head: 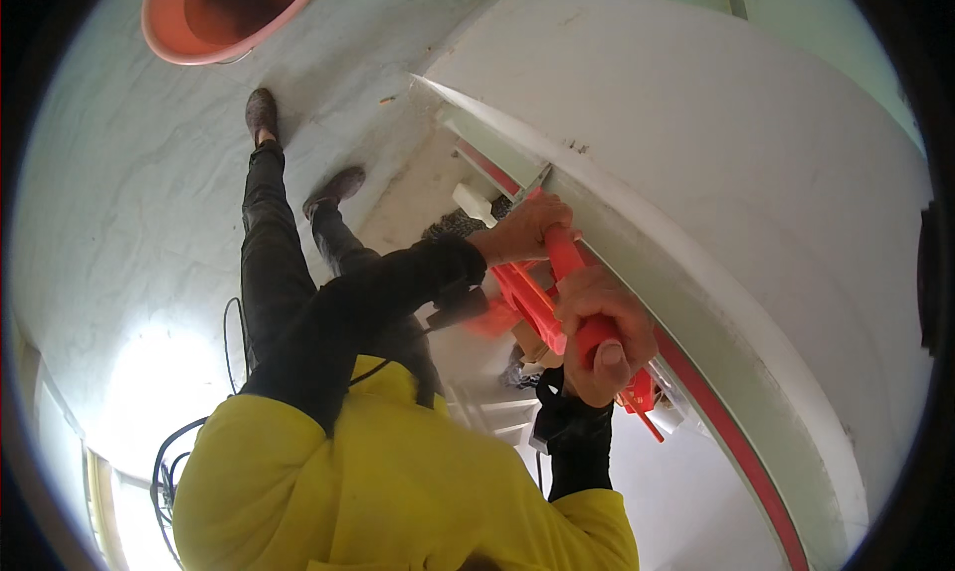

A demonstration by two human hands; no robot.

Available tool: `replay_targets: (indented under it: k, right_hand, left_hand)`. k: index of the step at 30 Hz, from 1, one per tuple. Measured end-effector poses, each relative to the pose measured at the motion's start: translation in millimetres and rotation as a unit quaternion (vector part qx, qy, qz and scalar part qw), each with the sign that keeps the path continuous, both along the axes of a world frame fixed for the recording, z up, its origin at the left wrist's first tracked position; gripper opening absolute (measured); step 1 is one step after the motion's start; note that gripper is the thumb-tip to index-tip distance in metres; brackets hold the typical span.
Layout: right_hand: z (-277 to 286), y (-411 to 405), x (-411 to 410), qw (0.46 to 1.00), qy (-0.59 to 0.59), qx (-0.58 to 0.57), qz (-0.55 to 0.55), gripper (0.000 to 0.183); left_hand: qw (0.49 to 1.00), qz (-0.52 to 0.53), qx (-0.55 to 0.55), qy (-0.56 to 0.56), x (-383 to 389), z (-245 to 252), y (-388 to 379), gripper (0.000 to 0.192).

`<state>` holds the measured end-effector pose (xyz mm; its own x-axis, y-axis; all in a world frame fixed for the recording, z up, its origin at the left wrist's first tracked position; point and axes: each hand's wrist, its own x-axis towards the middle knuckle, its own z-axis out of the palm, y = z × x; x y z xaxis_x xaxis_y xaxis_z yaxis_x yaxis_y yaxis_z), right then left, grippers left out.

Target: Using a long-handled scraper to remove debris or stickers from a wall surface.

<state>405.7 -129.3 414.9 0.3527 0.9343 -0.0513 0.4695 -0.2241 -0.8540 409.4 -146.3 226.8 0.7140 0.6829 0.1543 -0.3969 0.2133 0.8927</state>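
My left hand, at the end of a black sleeve, grips the far part of a thick red tube. Nearer to me, my right hand is closed around the same tube close to its open end, with the thumb beside the opening. Under and beside the tube are red plastic parts with a thin orange rod among them; their full shape is hidden by my hands. A metal bracket stands just beyond my left hand, at a long red strip that runs along a pale ledge.
A broad white curved surface lies to the right. A pinkish bucket holding something dark stands on the floor at the upper left. Cardboard and other loose items lie below the red parts. Black cables hang at the lower left.
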Motion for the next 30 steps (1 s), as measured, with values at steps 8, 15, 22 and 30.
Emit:
replay_targets:
  k: [8, 15, 22, 30]
  right_hand:
    - [-5, -9, -3, 0.999, -0.011, 0.038, -0.029, 0.043]
    - [-5, -10, 0, 0.998, 0.030, 0.036, -0.043, 0.042]
    - [-9, -11, 4, 1.000, -0.003, 0.001, -0.031, 0.043]
    - [17, -7, -10, 0.999, 0.000, 0.024, -0.040, 0.043]
  left_hand:
    - [0.998, 0.013, 0.053, 0.006, 3, -4, -1, 0.028]
    - [0.997, 0.053, 0.056, -0.012, 4, -9, -6, 0.025]
    - [0.999, 0.021, 0.025, 0.015, -9, -12, -14, 0.022]
    - [0.999, 0.013, 0.023, -0.033, 0, 10, -6, 0.018]
